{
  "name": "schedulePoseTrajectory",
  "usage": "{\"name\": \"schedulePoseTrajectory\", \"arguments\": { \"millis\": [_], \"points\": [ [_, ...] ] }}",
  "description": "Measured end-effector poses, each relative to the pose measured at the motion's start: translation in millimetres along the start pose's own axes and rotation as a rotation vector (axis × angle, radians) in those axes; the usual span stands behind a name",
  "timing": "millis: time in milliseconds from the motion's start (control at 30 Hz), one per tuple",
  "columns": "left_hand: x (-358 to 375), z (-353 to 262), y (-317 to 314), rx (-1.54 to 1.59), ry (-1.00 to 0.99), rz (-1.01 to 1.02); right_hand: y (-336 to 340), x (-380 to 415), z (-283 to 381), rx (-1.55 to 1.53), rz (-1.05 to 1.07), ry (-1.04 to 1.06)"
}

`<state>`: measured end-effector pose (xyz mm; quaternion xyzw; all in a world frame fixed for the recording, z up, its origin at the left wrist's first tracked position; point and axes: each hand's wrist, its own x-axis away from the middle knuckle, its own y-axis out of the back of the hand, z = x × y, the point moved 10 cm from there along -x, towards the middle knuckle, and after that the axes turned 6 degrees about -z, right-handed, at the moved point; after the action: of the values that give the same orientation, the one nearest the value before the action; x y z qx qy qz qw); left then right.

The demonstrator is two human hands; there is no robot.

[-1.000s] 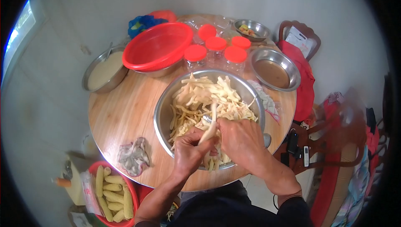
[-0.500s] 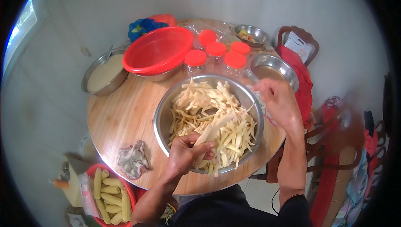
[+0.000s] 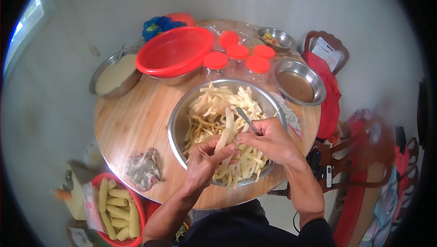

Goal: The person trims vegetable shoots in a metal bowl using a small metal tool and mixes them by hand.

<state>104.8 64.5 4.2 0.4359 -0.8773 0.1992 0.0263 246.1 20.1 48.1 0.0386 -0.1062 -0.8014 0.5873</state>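
Observation:
A wide metal bowl (image 3: 175,131) full of pale, cut strips (image 3: 248,156) stands at the front of the round wooden table. Over its front half, my left hand (image 3: 208,158) pinches a long pale piece (image 3: 227,128) that points up and away. Close beside it, my right hand (image 3: 269,140) is closed round a small metal tool (image 3: 246,118), with its fingertips against the same piece. The tool's lower end is hidden in the hand.
Behind the bowl stand several red-lidded clear jars (image 3: 238,52), a red basin (image 3: 175,51) and a metal bowl of brown liquid (image 3: 296,85). A bowl of pale liquid (image 3: 116,75) is at left. A crumpled cloth (image 3: 144,169) lies front left, above corn cobs (image 3: 119,210).
My right hand has come from the bowl's right rim down and left to the piece, and the metal tool now shows in it. My left hand still holds the piece, now more upright.

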Motion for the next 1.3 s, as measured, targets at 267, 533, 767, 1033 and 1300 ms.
{"name": "schedulePoseTrajectory", "arguments": {
  "millis": [267,533,767,1033,1300],
  "points": [
    [-4.4,-11.5,30.7,0.178,-0.130,-0.119,18.6,12.7,-1.7,-0.230,-0.079,-0.080],
    [-3.3,-20.9,61.3,0.220,-0.140,-0.197,61.7,25.8,-25.1,-0.361,-0.212,-0.107],
    [-3.2,-33.4,64.4,-0.046,-0.144,-0.165,84.8,30.6,-30.8,-0.430,-0.207,-0.125],
    [-6.9,-9.5,40.5,-0.015,0.007,-0.017,74.0,3.0,-48.9,0.424,-0.122,-0.057],
    [-3.9,5.5,22.6,-0.046,0.130,0.113,51.0,53.0,21.8,0.666,-0.298,0.228]
  ]
}}
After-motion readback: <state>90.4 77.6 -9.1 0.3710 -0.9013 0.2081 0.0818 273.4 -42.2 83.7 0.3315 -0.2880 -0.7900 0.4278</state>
